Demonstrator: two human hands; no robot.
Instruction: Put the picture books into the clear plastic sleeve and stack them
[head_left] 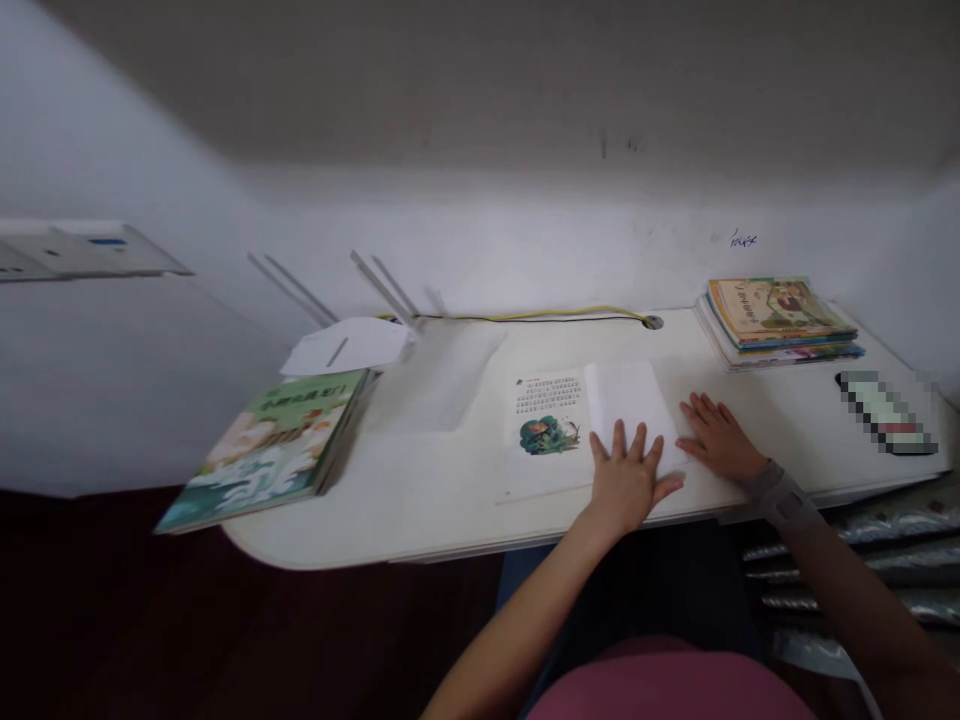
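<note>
An open book (551, 475) lies flat on the white desk in front of me. Its left page carries printed text above a colourful picture; a blank white sheet or page covers the right side. My left hand (625, 482) rests palm down on the lower part of that white page, fingers spread. My right hand (721, 440), with a grey band on its wrist, lies on the desk by the page's right edge, fingers stretched out. Neither hand grips anything.
Green picture books (277, 435) overhang the desk's left end. A white router (345, 345) with antennas stands behind them. Another stack of books (780, 310) sits at the back right, near a blurred-out phone (889, 412). A yellow cable (555, 312) runs along the wall to a hole.
</note>
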